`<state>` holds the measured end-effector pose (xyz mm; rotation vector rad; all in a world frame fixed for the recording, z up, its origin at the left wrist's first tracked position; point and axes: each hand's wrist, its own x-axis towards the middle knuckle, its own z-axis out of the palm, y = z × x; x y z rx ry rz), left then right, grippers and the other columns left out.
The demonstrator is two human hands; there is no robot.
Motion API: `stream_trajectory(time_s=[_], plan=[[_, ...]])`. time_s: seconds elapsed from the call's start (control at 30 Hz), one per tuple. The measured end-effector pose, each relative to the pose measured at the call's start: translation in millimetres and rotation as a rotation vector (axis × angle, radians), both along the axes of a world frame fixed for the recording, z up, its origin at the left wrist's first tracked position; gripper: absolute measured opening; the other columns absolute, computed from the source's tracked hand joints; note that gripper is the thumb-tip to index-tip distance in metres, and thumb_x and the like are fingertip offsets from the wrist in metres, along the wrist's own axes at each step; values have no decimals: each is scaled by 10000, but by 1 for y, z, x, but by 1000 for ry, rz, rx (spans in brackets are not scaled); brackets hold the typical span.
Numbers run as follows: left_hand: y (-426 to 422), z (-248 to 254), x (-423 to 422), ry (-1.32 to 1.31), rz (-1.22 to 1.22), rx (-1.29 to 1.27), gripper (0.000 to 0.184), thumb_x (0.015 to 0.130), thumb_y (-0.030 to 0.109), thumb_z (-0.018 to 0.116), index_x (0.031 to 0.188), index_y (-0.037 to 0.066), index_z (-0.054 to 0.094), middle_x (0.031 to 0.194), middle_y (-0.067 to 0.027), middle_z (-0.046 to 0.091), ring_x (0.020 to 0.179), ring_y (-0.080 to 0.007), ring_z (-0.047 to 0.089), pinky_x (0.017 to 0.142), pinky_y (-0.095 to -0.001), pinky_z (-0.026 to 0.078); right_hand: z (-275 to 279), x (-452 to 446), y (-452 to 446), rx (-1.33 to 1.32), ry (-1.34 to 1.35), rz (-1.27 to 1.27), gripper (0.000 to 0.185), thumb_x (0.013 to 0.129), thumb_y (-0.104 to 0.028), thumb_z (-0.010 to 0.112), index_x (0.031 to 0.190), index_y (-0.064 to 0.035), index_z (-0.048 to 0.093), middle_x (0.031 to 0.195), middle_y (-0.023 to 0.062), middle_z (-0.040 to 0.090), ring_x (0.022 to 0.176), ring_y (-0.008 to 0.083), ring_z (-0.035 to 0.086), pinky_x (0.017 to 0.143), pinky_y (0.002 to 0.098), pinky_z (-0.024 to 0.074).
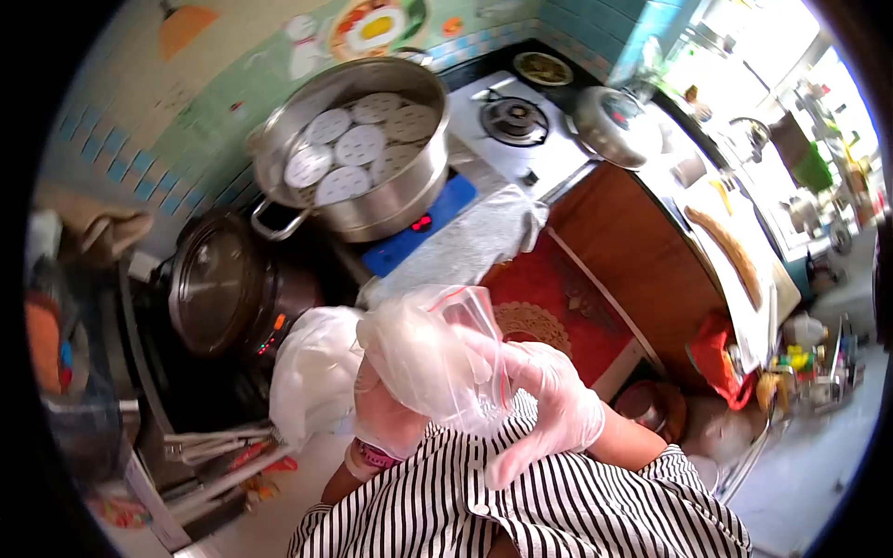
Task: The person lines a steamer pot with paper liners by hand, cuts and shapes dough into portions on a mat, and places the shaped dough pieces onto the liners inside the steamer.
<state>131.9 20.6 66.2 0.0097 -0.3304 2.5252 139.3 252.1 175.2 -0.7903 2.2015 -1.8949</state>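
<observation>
Both hands wear thin clear gloves in front of the striped shirt. My left hand [389,414] is closed around a clear zip bag [470,321] with a red strip along its edge. A pale, rounded mass [409,349] shows at the bag's left side; I cannot make out what it is. My right hand [553,400] is at the bag's right edge, thumb apart and fingers stretched out toward the opening, partly seen through the plastic. Beside my left hand hangs a white plastic bag [316,372].
A large steamer pot [395,195] with several perforated white discs stands on a blue-edged cooktop. Left of it is a dark lidded cooker [219,288]. A gas burner [514,119] and a lidded steel wok [619,126] sit farther right. A grey cloth [456,242] covers the counter edge.
</observation>
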Motion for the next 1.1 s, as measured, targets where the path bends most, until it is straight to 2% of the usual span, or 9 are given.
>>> stream_trajectory(time_s=[0.13,0.27,0.47,0.57,0.7,0.73,0.83,0.97,1.1], plan=[[42,3,-14,169,-32,-724,566,1056,447,491,1500,98,462,1518,-136,513,1408,-335,475,1201,-550,335,5,18,13,47,-13,-346,1077,633,-505,935,1492,-39,482,996,136,713,880,288,715,730,366,558],[102,-5,-32,-85,-248,-376,559,1073,436,457,1510,88,435,1492,-127,533,1382,-312,498,1179,-503,376,-29,24,48,268,-14,-685,470,784,-124,770,1248,-109,692,842,117,679,737,304,686,670,373,550],[187,-73,-61,68,-343,-559,540,1036,324,508,1492,44,434,1434,-126,558,1346,-283,526,1163,-470,407,-47,11,139,241,-50,-735,273,851,17,675,1103,-78,720,868,120,673,817,286,682,728,349,546],[239,-85,-72,283,-255,-723,583,1015,316,565,1503,34,417,1438,-141,555,1329,-286,542,1126,-468,446,-67,0,195,179,-92,-711,241,898,3,668,1123,-67,720,877,105,676,803,246,672,746,324,541],[308,-129,-93,-163,-452,-488,593,1047,472,531,1465,58,462,1407,-101,586,1281,-214,572,1057,-433,490,-94,-23,263,1,-288,-685,250,908,49,639,1138,-25,705,902,43,694,825,127,656,765,276,542],[323,-120,-96,-26,-409,-656,585,1045,480,532,1462,75,469,1390,-84,598,1259,-198,581,1038,-423,499,-100,-34,278,-7,-311,-674,272,905,71,621,1161,2,684,951,42,711,862,101,655,790,267,550],[352,-79,-113,13,-354,-843,576,1034,465,551,1511,166,432,1344,-44,608,1226,-207,589,1005,-438,508,-114,-73,313,-65,-353,-619,299,906,90,601,1198,40,646,1014,64,723,912,109,667,837,277,553],[375,-100,-153,-81,-218,-875,606,1005,353,590,1561,296,356,1297,-18,594,1236,-260,583,990,-497,504,-119,-147,342,-52,-421,-646,325,953,40,589,1277,46,618,1118,88,732,985,135,672,904,290,537],[388,-105,-202,-3,-51,-887,508,990,296,588,1477,222,463,1399,-92,587,1325,-318,549,1050,-486,492,-122,-234,355,-147,-386,-686,340,957,35,589,1297,46,607,1137,79,728,1014,136,665,916,283,520]])
